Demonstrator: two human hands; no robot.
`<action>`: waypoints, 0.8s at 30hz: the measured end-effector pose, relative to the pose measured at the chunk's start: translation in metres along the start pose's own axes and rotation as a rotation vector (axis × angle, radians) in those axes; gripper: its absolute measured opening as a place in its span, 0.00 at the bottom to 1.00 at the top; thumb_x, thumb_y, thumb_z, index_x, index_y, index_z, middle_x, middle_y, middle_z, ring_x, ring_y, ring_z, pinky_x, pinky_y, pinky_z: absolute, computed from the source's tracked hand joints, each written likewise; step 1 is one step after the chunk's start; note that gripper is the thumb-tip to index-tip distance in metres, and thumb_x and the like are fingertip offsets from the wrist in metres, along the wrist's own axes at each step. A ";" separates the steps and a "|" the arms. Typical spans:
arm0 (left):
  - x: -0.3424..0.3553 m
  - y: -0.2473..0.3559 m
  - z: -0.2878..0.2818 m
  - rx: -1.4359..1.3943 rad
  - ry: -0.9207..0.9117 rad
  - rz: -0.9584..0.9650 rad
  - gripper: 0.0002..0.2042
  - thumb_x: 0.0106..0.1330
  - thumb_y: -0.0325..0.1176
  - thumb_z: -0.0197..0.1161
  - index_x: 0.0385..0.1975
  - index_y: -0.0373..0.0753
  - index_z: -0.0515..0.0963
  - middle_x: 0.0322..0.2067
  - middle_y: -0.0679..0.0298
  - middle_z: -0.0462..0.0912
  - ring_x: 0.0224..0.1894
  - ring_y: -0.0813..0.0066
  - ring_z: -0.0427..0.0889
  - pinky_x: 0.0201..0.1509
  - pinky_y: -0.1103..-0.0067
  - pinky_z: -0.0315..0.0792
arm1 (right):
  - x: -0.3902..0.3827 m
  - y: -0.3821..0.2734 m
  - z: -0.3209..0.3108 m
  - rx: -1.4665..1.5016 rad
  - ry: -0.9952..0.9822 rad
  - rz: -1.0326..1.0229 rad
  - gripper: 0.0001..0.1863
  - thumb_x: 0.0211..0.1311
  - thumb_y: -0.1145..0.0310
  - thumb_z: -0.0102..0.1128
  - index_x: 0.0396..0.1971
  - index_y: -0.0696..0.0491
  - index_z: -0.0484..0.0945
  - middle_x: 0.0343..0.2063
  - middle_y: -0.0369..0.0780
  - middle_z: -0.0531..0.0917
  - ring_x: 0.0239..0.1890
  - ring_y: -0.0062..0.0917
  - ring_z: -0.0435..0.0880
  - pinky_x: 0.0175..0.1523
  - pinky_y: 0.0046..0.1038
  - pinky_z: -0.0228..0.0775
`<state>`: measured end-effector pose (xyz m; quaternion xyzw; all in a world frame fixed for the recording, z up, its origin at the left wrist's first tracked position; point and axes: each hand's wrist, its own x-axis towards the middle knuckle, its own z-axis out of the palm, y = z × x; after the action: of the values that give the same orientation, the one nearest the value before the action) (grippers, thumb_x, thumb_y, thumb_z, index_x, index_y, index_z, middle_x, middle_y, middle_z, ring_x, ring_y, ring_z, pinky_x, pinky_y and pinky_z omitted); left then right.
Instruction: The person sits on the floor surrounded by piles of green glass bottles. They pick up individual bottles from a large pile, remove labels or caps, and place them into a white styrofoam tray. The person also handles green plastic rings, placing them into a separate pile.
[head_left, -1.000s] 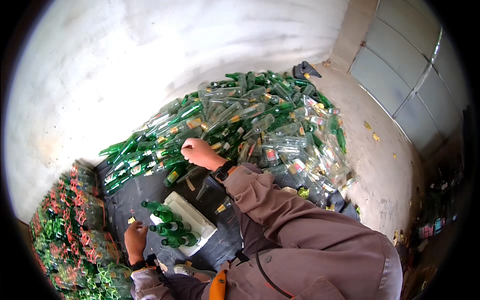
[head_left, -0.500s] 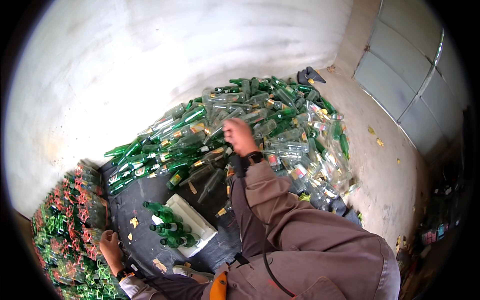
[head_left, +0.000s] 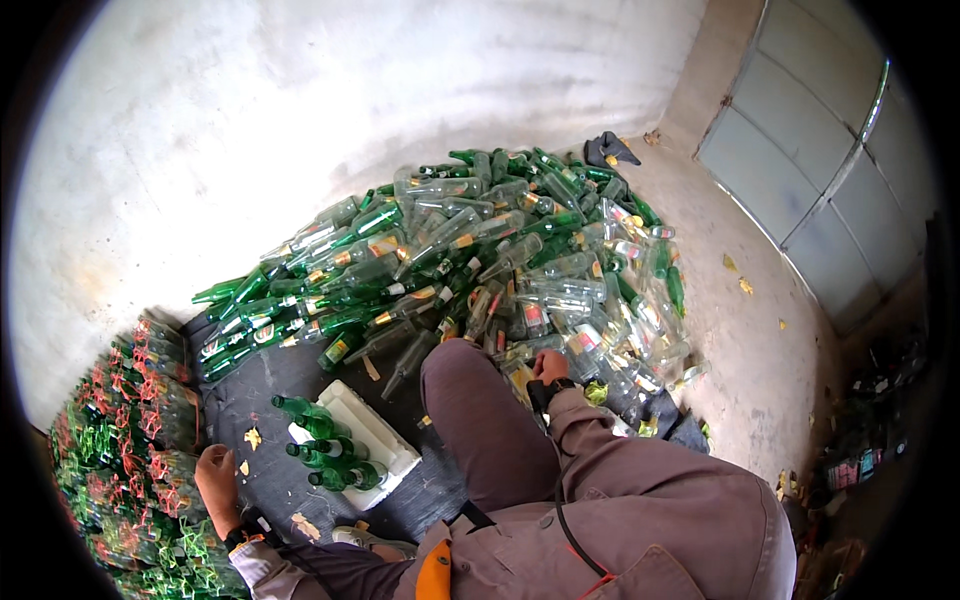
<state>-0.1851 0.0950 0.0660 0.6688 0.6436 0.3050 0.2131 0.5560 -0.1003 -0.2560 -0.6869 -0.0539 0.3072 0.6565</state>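
Beside stacked bottle bundles tied with red and green cord point(head_left: 165, 430), my left hand point(head_left: 216, 480) has curled fingers; whatever they may hold is hidden. My right hand point(head_left: 548, 368) is down among loose clear and green bottles point(head_left: 575, 310), just right of my bent knee point(head_left: 475, 410). Its fingers are curled, their contents out of sight. Several green bottles point(head_left: 330, 450) stand along a white foam block point(head_left: 375, 435) on the dark mat point(head_left: 255, 390), between my left hand and that knee.
The large bottle pile runs along the white wall point(head_left: 200, 130). A grey metal door point(head_left: 800, 130) is at the right. Dark cloth point(head_left: 610, 150) lies at the pile's far end, yellow leaves point(head_left: 745, 285) on the concrete floor point(head_left: 750, 350), and dark clutter point(head_left: 860, 430) beyond.
My right hand has dropped from over the pile's middle to beside my knee, which has risen into view. My left hand has shifted left, away from the foam block toward the bundles.
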 end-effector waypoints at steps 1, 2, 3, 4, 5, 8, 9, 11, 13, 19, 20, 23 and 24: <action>0.008 0.003 0.012 -0.005 -0.021 0.028 0.10 0.64 0.27 0.66 0.41 0.29 0.82 0.31 0.59 0.86 0.28 0.76 0.82 0.31 0.78 0.76 | 0.010 0.019 -0.023 -0.201 -0.032 -0.120 0.04 0.48 0.73 0.63 0.18 0.52 0.78 0.15 0.37 0.80 0.21 0.29 0.82 0.24 0.34 0.69; 0.016 0.007 0.028 -0.040 -0.046 0.046 0.10 0.64 0.27 0.66 0.41 0.29 0.82 0.31 0.59 0.86 0.28 0.76 0.82 0.31 0.78 0.76 | 0.020 0.034 -0.050 -0.401 -0.034 -0.251 0.04 0.50 0.74 0.63 0.19 0.52 0.78 0.16 0.36 0.80 0.21 0.28 0.81 0.24 0.33 0.69; 0.019 0.008 0.033 -0.052 -0.057 0.049 0.10 0.63 0.27 0.67 0.41 0.29 0.82 0.30 0.59 0.86 0.28 0.76 0.82 0.31 0.78 0.76 | 0.019 0.044 -0.056 -0.439 -0.124 -0.275 0.06 0.56 0.72 0.61 0.21 0.53 0.78 0.16 0.35 0.78 0.19 0.25 0.78 0.23 0.32 0.68; 0.017 0.008 0.031 -0.050 -0.060 0.043 0.10 0.63 0.27 0.67 0.41 0.29 0.82 0.30 0.60 0.85 0.29 0.76 0.82 0.31 0.77 0.76 | 0.012 0.048 -0.050 -0.578 -0.213 -0.325 0.07 0.59 0.72 0.60 0.22 0.53 0.78 0.16 0.35 0.77 0.19 0.24 0.77 0.23 0.33 0.68; 0.018 0.010 0.033 -0.046 -0.069 0.034 0.10 0.63 0.27 0.66 0.40 0.29 0.82 0.30 0.59 0.86 0.29 0.75 0.83 0.32 0.77 0.76 | 0.004 0.049 -0.049 -0.710 -0.289 -0.390 0.08 0.62 0.72 0.59 0.22 0.54 0.78 0.16 0.35 0.76 0.18 0.23 0.76 0.23 0.33 0.67; -0.011 0.000 -0.013 0.035 -0.005 -0.073 0.09 0.63 0.27 0.66 0.40 0.30 0.82 0.30 0.58 0.86 0.30 0.74 0.84 0.35 0.76 0.77 | -0.068 0.011 0.047 -0.951 -0.515 -0.406 0.07 0.62 0.73 0.59 0.24 0.55 0.78 0.17 0.37 0.77 0.18 0.26 0.77 0.25 0.36 0.68; -0.019 -0.006 -0.021 0.034 0.012 -0.107 0.09 0.63 0.27 0.66 0.40 0.30 0.82 0.29 0.59 0.86 0.29 0.74 0.84 0.34 0.76 0.77 | -0.091 -0.003 0.072 -0.749 -0.478 -0.238 0.06 0.61 0.75 0.60 0.24 0.56 0.78 0.18 0.37 0.78 0.18 0.27 0.77 0.26 0.36 0.68; -0.006 0.000 -0.001 -0.003 -0.031 -0.095 0.09 0.63 0.27 0.66 0.40 0.30 0.82 0.29 0.59 0.86 0.29 0.74 0.84 0.35 0.76 0.77 | -0.085 0.002 0.059 -0.646 -0.388 -0.211 0.07 0.64 0.74 0.59 0.25 0.57 0.78 0.19 0.39 0.78 0.18 0.28 0.77 0.25 0.36 0.67; 0.002 0.004 0.009 -0.008 -0.068 -0.071 0.09 0.62 0.28 0.66 0.40 0.30 0.82 0.29 0.59 0.86 0.29 0.74 0.84 0.35 0.76 0.77 | -0.072 0.009 0.060 0.086 -0.196 0.335 0.09 0.70 0.72 0.56 0.29 0.58 0.75 0.22 0.42 0.76 0.18 0.26 0.72 0.23 0.34 0.62; 0.002 -0.010 0.010 0.045 -0.068 -0.084 0.10 0.62 0.28 0.66 0.39 0.30 0.82 0.29 0.58 0.87 0.30 0.73 0.85 0.37 0.76 0.77 | -0.073 -0.006 0.108 0.157 -0.148 0.486 0.09 0.74 0.71 0.53 0.31 0.58 0.71 0.24 0.42 0.73 0.20 0.26 0.65 0.22 0.33 0.56; 0.003 -0.008 0.011 0.051 -0.076 -0.089 0.10 0.62 0.28 0.66 0.40 0.30 0.82 0.29 0.58 0.87 0.30 0.73 0.85 0.37 0.76 0.77 | -0.069 -0.007 0.112 0.156 -0.164 0.503 0.10 0.74 0.71 0.52 0.30 0.57 0.71 0.24 0.42 0.72 0.20 0.26 0.65 0.23 0.33 0.56; 0.007 -0.006 0.013 0.064 -0.091 -0.089 0.10 0.62 0.28 0.67 0.40 0.30 0.82 0.30 0.58 0.87 0.31 0.73 0.85 0.37 0.76 0.77 | -0.055 -0.007 0.127 0.105 -0.224 0.500 0.10 0.74 0.71 0.52 0.29 0.57 0.69 0.24 0.42 0.72 0.20 0.26 0.64 0.23 0.33 0.56; 0.009 -0.007 0.015 0.063 -0.094 -0.076 0.10 0.62 0.27 0.67 0.40 0.30 0.82 0.30 0.58 0.87 0.32 0.73 0.85 0.38 0.76 0.77 | -0.050 -0.007 0.134 0.090 -0.244 0.500 0.10 0.74 0.71 0.52 0.29 0.57 0.69 0.24 0.42 0.72 0.19 0.25 0.64 0.23 0.33 0.56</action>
<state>-0.1800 0.1058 0.0516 0.6640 0.6669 0.2446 0.2335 0.4520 -0.0066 -0.2250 -0.6070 0.0524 0.5422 0.5787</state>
